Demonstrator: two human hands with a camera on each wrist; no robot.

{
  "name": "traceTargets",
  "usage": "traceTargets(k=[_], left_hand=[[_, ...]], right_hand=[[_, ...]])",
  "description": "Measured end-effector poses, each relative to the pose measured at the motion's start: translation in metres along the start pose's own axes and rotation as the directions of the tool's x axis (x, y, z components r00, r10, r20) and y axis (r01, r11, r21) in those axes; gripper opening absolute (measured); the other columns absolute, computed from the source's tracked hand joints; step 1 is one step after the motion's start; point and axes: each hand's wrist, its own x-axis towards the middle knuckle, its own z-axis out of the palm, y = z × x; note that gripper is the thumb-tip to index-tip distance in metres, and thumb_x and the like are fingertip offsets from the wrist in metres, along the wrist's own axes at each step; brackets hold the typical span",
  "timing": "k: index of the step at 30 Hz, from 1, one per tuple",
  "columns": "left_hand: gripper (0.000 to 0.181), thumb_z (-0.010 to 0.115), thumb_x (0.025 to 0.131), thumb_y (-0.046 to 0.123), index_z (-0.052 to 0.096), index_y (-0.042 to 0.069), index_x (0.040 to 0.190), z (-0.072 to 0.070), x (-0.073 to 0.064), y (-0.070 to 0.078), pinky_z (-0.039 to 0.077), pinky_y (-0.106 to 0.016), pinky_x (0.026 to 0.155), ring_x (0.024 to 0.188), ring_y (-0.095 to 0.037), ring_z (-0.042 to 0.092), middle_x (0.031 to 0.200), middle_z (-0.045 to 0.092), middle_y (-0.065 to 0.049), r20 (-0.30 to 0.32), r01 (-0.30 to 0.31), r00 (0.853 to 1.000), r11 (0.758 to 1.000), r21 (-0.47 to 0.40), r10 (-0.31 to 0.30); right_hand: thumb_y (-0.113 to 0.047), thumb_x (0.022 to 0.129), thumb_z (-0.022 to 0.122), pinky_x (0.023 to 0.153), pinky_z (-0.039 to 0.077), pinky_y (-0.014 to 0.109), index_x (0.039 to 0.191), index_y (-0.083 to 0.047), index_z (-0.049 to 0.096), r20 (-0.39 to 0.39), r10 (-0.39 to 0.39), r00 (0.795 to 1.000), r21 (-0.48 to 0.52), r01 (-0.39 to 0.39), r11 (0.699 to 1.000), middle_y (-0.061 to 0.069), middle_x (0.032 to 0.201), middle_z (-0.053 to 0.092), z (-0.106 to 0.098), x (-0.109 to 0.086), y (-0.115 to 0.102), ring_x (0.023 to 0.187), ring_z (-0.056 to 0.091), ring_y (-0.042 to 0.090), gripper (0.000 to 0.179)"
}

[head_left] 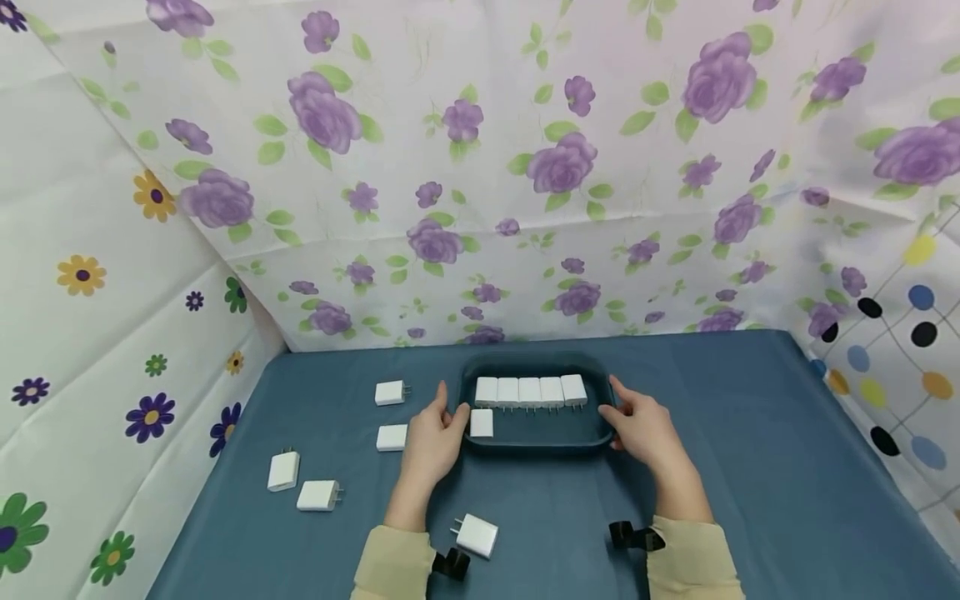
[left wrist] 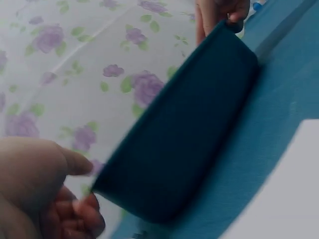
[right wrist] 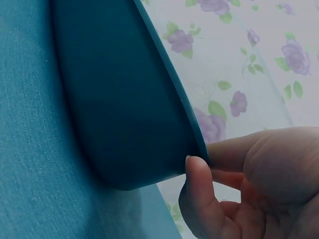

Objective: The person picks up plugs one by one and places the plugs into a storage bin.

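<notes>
A dark blue-green tray stands at the middle back of the table, held at both short ends. My left hand grips its left rim, thumb over the edge. On the opposite end, my right hand pinches the rim between thumb and fingers, seen close in the right wrist view, where the tray's outer wall fills much of the picture. Inside the tray, several white plug chargers line the back side, prongs toward me. One more charger lies at the front left corner.
Loose white chargers lie left of the tray: one charger at the back, another partly behind my left hand, and two farther left. A charger lies beside my left wrist. Flowered cloth hangs behind the blue table.
</notes>
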Motion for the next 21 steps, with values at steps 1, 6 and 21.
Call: traceTargets(k=[1,6,21], left_hand=[[0.065,0.064,0.108,0.025,0.041,-0.008,0.16,-0.004,0.0,0.003,0.034,-0.034,0.054,0.053,-0.017,0.039,0.067,0.047,-0.002,-0.018,-0.008,1.0,1.0,0.027,0.008],[0.066,0.066,0.107,0.021,0.04,-0.001,0.164,-0.025,-0.009,0.02,0.042,-0.038,0.069,0.085,-0.024,0.054,0.108,0.06,-0.014,-0.056,-0.058,0.997,0.996,0.071,0.062],[0.065,0.088,0.092,0.026,0.063,0.02,0.152,-0.031,-0.062,0.046,0.052,-0.032,0.091,0.112,-0.01,0.06,0.134,0.062,0.005,0.724,-0.512,0.65,0.837,0.194,0.23]], right_hand=[[-0.026,0.111,0.06,0.063,0.05,0.038,0.171,-0.013,0.028,0.0,-0.002,1.0,-0.001,0.002,1.0,0.01,0.086,0.056,0.0,0.0,-0.001,0.069,0.069,0.03,0.069],[-0.026,0.112,0.059,0.064,0.051,0.039,0.171,-0.012,0.027,0.013,0.0,1.0,-0.017,0.001,1.0,0.01,0.088,0.057,0.0,0.0,-0.004,0.069,0.069,0.027,0.069],[-0.027,0.112,0.058,0.065,0.056,0.039,0.171,-0.014,0.027,0.017,-0.014,1.0,0.002,0.014,1.0,0.011,0.087,0.056,0.0,0.0,0.003,0.07,0.064,0.025,0.068]])
